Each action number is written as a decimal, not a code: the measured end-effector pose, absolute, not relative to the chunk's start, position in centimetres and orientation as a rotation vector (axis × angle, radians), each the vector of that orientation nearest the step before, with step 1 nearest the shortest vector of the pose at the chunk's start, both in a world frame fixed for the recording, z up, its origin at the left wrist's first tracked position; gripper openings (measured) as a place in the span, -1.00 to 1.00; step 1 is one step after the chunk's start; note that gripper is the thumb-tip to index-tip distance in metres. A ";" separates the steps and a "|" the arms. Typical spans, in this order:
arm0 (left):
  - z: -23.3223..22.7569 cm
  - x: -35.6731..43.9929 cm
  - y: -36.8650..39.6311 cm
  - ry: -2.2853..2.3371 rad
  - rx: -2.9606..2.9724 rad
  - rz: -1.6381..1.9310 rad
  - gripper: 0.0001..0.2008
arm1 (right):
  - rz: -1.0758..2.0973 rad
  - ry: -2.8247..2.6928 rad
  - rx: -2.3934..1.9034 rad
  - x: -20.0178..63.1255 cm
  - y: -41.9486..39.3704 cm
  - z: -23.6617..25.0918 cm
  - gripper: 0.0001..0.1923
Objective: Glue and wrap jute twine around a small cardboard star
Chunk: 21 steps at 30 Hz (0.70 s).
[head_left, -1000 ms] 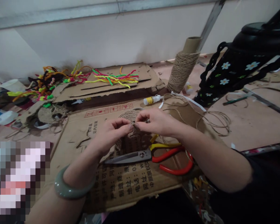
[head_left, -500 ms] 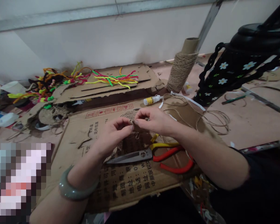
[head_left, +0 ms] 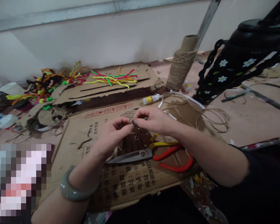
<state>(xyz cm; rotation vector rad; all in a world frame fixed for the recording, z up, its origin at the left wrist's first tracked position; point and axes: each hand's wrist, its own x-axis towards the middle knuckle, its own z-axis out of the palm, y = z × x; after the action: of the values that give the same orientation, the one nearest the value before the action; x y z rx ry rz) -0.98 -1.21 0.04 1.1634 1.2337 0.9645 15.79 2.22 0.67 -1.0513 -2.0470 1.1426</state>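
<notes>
Clutter first. Flattened cardboard sheet (head_left: pixel 121 183) with printed text covers the near worktop (head_left: pixel 252 124). On it, just below the hands: one pair of scissors (head_left: pixel 130 156) with red handles, blade pointing left, and a yellow-handled tool (head_left: pixel 163 144) lying against the red loops. Behind the hands: one small glue bottle (head_left: pixel 151 99), white with a yellow label, on its side. One cone of jute twine (head_left: pixel 181 67) stands upright further back, with a cardboard core sticking out on top. Loose loops of twine (head_left: pixel 216 119) lie to the right on the worktop. A second, torn cardboard sheet (head_left: pixel 112 87) at the back carries a bunch of coloured pipe cleaners (head_left: pixel 114 78); a bigger tangle of them (head_left: pixel 46 85) sits far left. A black flowered bag (head_left: pixel 226 74) is on the right, well apart from the hands.

Count: two hands, one pair of scissors, one glue bottle, one twine cone, two cardboard sheets.

Left hand (head_left: pixel 110 137), grey-green bangle (head_left: pixel 76 188) on that wrist, and right hand (head_left: pixel 154 121) meet fingertip to fingertip above the cardboard. Both are pinched shut on a short twine end (head_left: pixel 132 122) held between thumbs and forefingers. The piece is mostly hidden by the fingers. A flat coiled twine disc (head_left: pixel 130 114) lies on the cardboard right behind the pinch; I can't tell whether the end joins it.
</notes>
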 end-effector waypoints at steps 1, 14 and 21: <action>0.0 -1.0 -1.2 1.236 1.164 0.974 -0.85 | 1.140 -2.047 -1.048 15.8 2.2 0.6 -0.86; -0.4 -0.8 -1.3 1.295 1.271 1.002 -0.90 | 1.011 -2.084 -1.105 15.7 1.8 1.3 -0.83; -0.1 -0.4 -1.6 1.377 1.346 0.944 -0.87 | 0.963 -2.111 -1.174 15.3 1.7 1.1 -0.85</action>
<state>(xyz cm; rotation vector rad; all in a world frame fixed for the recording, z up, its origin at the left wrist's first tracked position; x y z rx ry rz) -0.39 -1.62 -0.09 1.3463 1.3770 0.9441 15.31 1.75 1.06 -1.1735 -2.1115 0.9630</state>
